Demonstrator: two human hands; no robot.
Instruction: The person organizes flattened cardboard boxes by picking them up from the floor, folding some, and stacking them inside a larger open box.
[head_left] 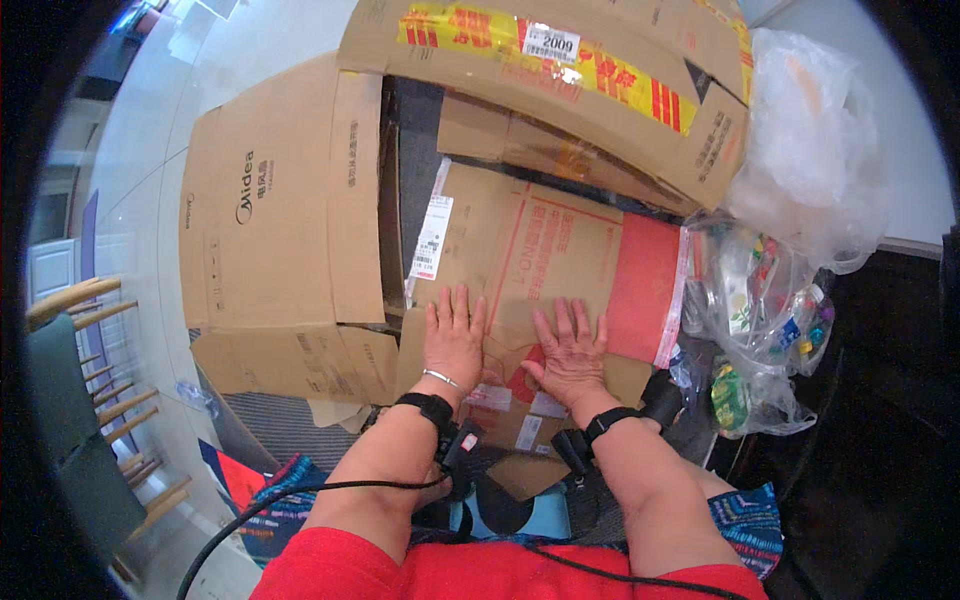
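Note:
Both palms lie flat, fingers spread, on a brown cardboard box (480, 235) with red print, a red end panel and a white label along its left edge. My left hand (455, 335) presses on its near left part, with a thin bracelet at the wrist. Over the near middle rests my right hand (572, 350), thumb pointing inward. Neither hand holds anything. Black straps with small devices sit on both wrists. The box looks flattened, though its underside is hidden.
To the left stands a large open cardboard box (280, 210). Another carton with yellow and red tape (600, 75) lies at the far side. Clear plastic bags (815, 140) and a bag of bottles and wrappers (760, 300) are at right. Upturned stools (85, 400) are at far left. A black cable (270, 495) crosses my left forearm.

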